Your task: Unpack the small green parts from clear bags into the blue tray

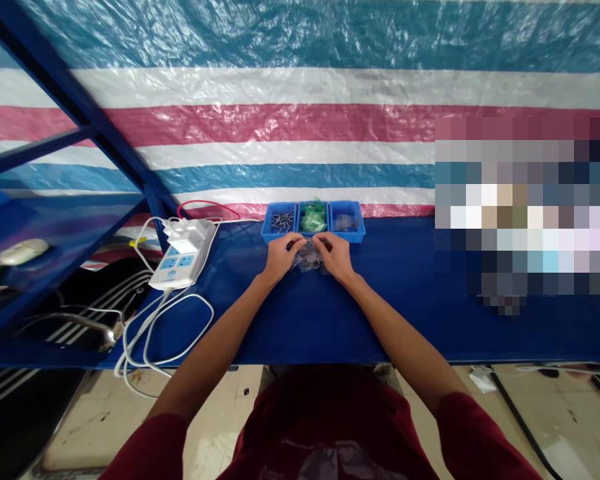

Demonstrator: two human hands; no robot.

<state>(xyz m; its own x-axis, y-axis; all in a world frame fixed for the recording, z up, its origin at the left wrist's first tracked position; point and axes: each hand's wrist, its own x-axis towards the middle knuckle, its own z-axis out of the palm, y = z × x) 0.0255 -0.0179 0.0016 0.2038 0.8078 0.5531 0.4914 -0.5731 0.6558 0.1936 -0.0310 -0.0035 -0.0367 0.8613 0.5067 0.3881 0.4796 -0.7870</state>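
Observation:
My left hand [281, 257] and my right hand [336, 257] face each other over the blue table, fingertips pinched. Between them is a small clear plastic bag [309, 247], its top edge at my fingertips. More clear plastic with small dark contents lies just beneath, too small to make out. Directly beyond my hands stand three joined blue bins. The left bin [267, 235] holds thin metal pieces like screws or nails [283, 221]. Green plastic packets [313, 217] fill the middle one, and small clear bags [347, 222] lie in the right bin [363, 230].
A white power strip [173, 275] with plugged-in chargers [187, 235] sits to the left, its white cables [150, 363] looping over the table's front edge. A blue metal frame [115, 127] stands at left. A striped plastic sheet [290, 127] hangs behind. The right side is blurred out.

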